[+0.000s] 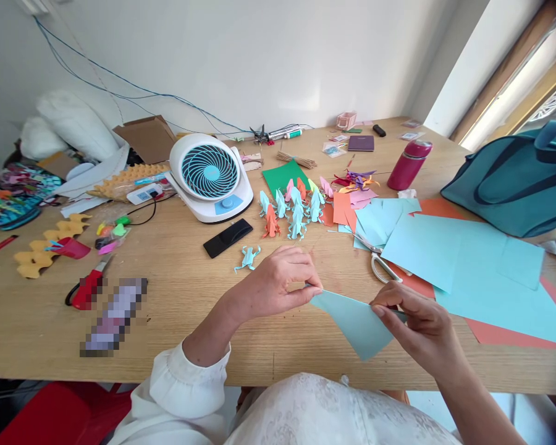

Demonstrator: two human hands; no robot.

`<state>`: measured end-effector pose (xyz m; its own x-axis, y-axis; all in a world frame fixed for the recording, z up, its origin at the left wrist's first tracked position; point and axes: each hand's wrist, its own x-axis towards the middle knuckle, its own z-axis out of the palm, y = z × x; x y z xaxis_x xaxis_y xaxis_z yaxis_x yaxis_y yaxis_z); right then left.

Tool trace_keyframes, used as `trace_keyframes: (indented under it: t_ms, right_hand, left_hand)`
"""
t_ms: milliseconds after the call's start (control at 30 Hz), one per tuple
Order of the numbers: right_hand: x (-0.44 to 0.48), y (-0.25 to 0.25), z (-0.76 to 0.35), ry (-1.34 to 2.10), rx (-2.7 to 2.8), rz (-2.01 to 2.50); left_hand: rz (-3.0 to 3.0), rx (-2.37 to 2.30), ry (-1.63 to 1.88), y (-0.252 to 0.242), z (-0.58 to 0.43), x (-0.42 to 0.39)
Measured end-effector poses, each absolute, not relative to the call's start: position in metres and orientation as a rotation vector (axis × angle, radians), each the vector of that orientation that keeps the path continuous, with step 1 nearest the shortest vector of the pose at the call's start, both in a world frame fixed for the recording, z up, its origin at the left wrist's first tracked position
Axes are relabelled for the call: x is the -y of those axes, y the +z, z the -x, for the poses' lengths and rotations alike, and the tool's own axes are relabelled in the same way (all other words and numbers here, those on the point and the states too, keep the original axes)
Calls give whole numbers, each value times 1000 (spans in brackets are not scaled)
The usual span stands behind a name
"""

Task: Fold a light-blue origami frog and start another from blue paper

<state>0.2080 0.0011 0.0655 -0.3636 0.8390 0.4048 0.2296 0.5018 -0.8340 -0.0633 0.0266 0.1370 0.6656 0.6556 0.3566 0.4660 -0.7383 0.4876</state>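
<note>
A light blue sheet of paper, folded to a triangle, hangs between my hands above the table's front part. My left hand pinches its left corner between thumb and fingers. On the right, my right hand grips the upper edge near the other corner. The triangle's point hangs downward. Beyond my hands stands a group of folded paper figures, mostly light blue, some orange and pink. One light blue paper frog lies apart, left of my left hand.
White-handled scissors lie by light blue paper sheets on the right. A white fan and black phone are left of centre. Further right stand a red bottle and teal bag. Red-handled scissors lie left.
</note>
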Motion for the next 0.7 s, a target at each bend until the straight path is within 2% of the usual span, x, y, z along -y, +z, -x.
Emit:
trace_keyframes:
  t_ms: [400, 700]
  right_hand:
    - [-2, 58, -200, 905, 1811, 943]
    - [-3, 49, -202, 909, 1680, 1009]
  left_hand:
    - [-2512, -934, 642, 138, 70, -41]
    - [-2015, -1165, 1040, 132, 90, -51]
